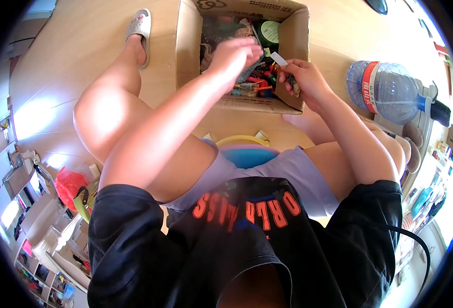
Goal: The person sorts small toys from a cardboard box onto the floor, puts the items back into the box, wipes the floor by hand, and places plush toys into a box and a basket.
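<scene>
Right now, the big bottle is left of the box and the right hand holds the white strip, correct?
Not quite: the bottle is right of the box, as the head view shows. The right hand does hold the white strip.

"Box (188,51)?"
"Cardboard, brown, matt, print on flap."
"Jug (396,84)?"
"Clear plastic, glossy, ribbed."
"Floor (72,77)?"
"Wood-look, smooth, light sheen."
"Clothing?"
"Shirt (216,251): black cloth, matt. Shorts (288,177): lilac cloth, matt."
"White slip (278,58)?"
"Flat, smooth-looking. Paper or plastic, can't tell."
"Red bag (68,186)?"
"Thin plastic, crinkled."
</scene>
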`<state>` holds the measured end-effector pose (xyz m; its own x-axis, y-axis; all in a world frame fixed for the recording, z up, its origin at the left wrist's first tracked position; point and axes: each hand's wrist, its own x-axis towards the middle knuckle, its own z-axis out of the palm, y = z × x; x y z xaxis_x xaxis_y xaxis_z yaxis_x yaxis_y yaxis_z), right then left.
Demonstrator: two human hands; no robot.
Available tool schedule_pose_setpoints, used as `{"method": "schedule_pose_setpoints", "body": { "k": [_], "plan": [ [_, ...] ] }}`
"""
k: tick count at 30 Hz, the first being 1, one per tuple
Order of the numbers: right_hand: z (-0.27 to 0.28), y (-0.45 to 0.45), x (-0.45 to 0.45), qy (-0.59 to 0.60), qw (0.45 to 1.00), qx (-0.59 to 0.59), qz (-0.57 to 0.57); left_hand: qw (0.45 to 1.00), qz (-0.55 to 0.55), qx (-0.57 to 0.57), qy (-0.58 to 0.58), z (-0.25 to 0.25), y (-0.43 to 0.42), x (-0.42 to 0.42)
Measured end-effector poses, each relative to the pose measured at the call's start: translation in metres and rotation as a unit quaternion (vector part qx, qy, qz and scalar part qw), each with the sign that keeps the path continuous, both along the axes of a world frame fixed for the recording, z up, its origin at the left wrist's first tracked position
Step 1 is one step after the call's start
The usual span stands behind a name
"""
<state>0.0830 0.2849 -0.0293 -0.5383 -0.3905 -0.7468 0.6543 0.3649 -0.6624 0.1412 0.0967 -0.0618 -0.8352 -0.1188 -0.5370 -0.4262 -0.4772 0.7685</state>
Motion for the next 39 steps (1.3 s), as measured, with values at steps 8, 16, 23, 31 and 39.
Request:
{"method": "schedule_pose_setpoints", "body": {
  "k": [8, 16, 23, 31, 39],
  "plan": [
    [0.001, -0.001, 0.003, -0.013, 1.000, -0.012, 0.007, 0.995, -0.055, 0.049, -0.066, -0.017, 0.023, 0.025],
    [0.000, -0.002, 0.005, -0.024, 1.000, -0.008, 0.002, 0.987, -0.096, 0.125, -0.005, -0.024, 0.016, 0.020],
    [-0.006, 0.001, 0.007, 0.002, 1.000, 0.001, 0.021, 0.978, -0.013, 0.206, -0.041, -0.015, -0.026, -0.008],
    [-0.008, 0.002, 0.013, -0.053, 0.997, 0.003, 0.064, 0.994, -0.056, 0.058, -0.078, -0.012, -0.007, 0.018],
    [-0.011, -0.005, 0.013, -0.119, 0.992, -0.050, 0.012, 0.978, -0.151, -0.011, -0.142, -0.026, 0.009, 0.040]
  ]
}}
